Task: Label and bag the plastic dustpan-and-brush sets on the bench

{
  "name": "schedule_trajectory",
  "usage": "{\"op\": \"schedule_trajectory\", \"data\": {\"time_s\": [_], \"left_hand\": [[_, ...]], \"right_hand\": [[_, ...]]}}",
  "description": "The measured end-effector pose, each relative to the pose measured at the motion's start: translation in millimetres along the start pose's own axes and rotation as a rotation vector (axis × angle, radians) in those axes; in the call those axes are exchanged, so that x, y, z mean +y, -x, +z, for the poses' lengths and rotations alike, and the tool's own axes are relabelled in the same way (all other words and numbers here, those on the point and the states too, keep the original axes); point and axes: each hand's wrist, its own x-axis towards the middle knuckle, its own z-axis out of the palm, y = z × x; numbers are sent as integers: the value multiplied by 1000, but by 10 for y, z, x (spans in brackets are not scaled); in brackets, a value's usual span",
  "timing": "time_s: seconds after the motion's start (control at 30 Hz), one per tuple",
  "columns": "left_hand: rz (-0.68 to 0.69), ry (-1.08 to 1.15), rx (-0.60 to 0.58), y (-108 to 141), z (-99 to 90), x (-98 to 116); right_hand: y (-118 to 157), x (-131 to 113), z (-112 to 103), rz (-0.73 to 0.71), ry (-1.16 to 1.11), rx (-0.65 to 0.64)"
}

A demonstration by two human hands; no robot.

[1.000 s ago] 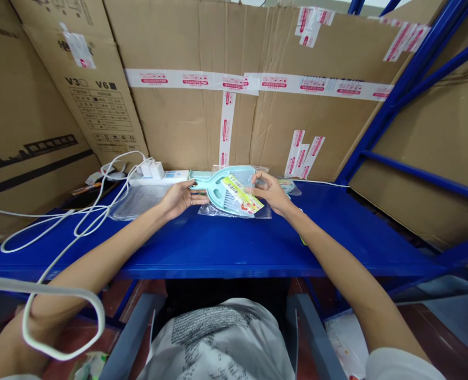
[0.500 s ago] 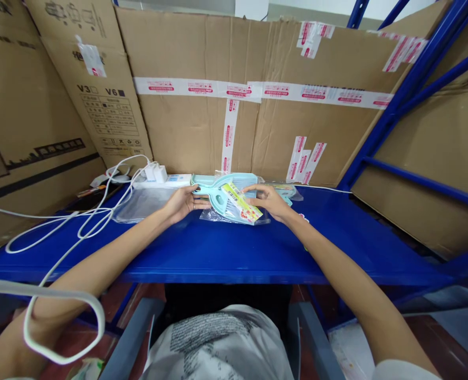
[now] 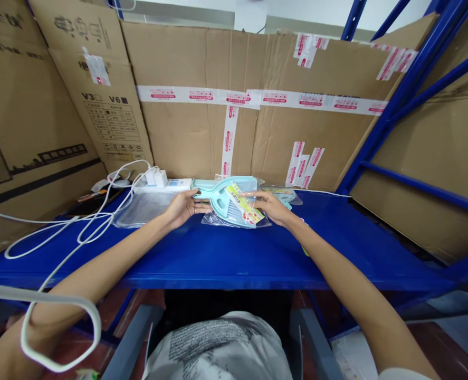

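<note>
A light-blue dustpan and brush set (image 3: 220,200) lies over a clear plastic bag (image 3: 210,220) in the middle of the blue table, handles pointing left. My left hand (image 3: 184,207) is closed on the handle end, thumb above and fingers below. A yellow-green printed label card (image 3: 241,203) rests slantwise across the brush. My right hand (image 3: 271,207) reaches in from the right, its fingertips closed on the upper right side of the card. Just beyond that hand, another light-blue item (image 3: 285,196) in clear wrapping is partly hidden.
Clear plastic bags (image 3: 142,208) lie at the left, before a white power strip (image 3: 178,183) with plugs. White cables (image 3: 95,221) loop over the table's left side and hang in front of my left arm. Taped cardboard (image 3: 186,137) walls the back, and blue metal posts (image 3: 372,142) stand at right.
The view has tilted slightly upward, so everything sits a little lower. My right fingers have shifted slightly on the card; my left hand keeps its hold on the handle.
</note>
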Motion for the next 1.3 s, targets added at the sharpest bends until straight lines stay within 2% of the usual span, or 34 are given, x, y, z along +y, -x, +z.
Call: {"op": "schedule_trajectory", "data": {"time_s": [0.17,0.3,0.4,0.53,0.73,0.97,1.03,1.17,1.3], "left_hand": [[16,-3,-28,2,-8,-8],[24,2,-34,14,4,-3],[26,9,-34,25,18,-1],[16,11,-7,35,32,8],[40,8,-28,40,28,29],[37,26,-16,9,-12,11],[36,33,-6,-7,-25,12],[24,48,15,-37,-35,15],[17,53,6,-33,-21,0]], "right_hand": [[10,12,-32,-6,90,-33],[-5,82,-22,-127,150,63],[-16,133,9,-166,206,148],[-14,132,48,-167,208,199],[27,56,82,-144,99,91],[51,-64,115,-36,42,136],[46,-115,94,-42,-23,201],[13,-156,30,-32,-193,412],[-5,-130,42,92,-272,461]]}}
